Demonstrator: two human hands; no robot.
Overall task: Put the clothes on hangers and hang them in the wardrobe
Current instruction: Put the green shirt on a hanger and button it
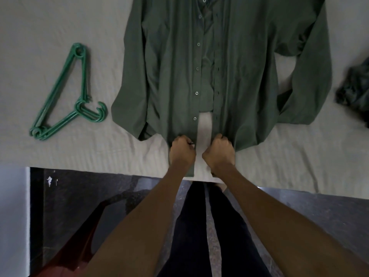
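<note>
Both hands, left hand [182, 150] and right hand [219, 151], clamp one green shirt [173, 66] at its hem; collar points to 12 o'clock. Stacked green hangers [65, 94] lie at 9 o'clock.

1 green shirt [229, 66] on the bed [60, 27], approx. 7 buttons showing. Stack of green hangers [65, 96], looks like 3–4, can't tell exactly. 1 dark crumpled garment [355, 90] at right. 2 hands: left hand [182, 151], right hand [219, 151].
</note>
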